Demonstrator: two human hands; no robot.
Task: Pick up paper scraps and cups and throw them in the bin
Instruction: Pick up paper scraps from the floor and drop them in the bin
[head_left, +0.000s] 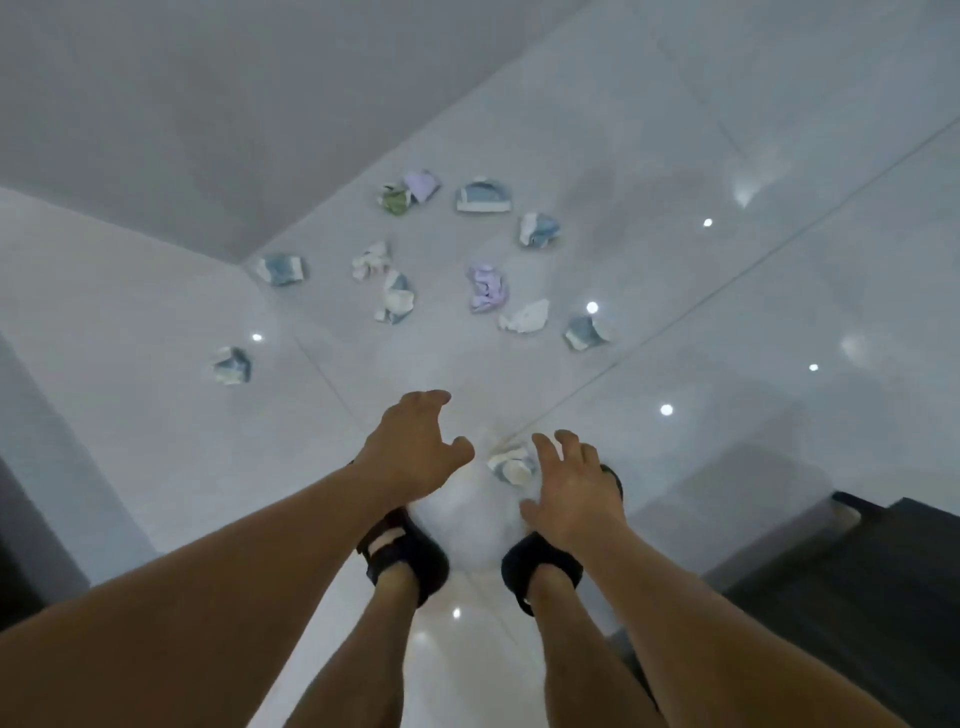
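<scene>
Several crumpled paper scraps lie scattered on the glossy white tiled floor (675, 156). The nearest scrap (511, 465), blue and white, lies just in front of my feet. My right hand (571, 493) hovers beside it on its right, fingers spread and holding nothing. My left hand (415, 447) reaches out to the scrap's left, fingers loosely curved and empty. Farther off lie a purple scrap (487, 288), a green scrap (395, 200), a flattened blue cup (484, 196) and a blue scrap (232, 365) at the left. No bin is in view.
Grey walls meet in a corner (244, 262) at the far left. A dark object (857, 571) stands on the floor at the lower right. My feet in black sandals (410, 556) stand below my hands. Ceiling lights reflect off the tiles.
</scene>
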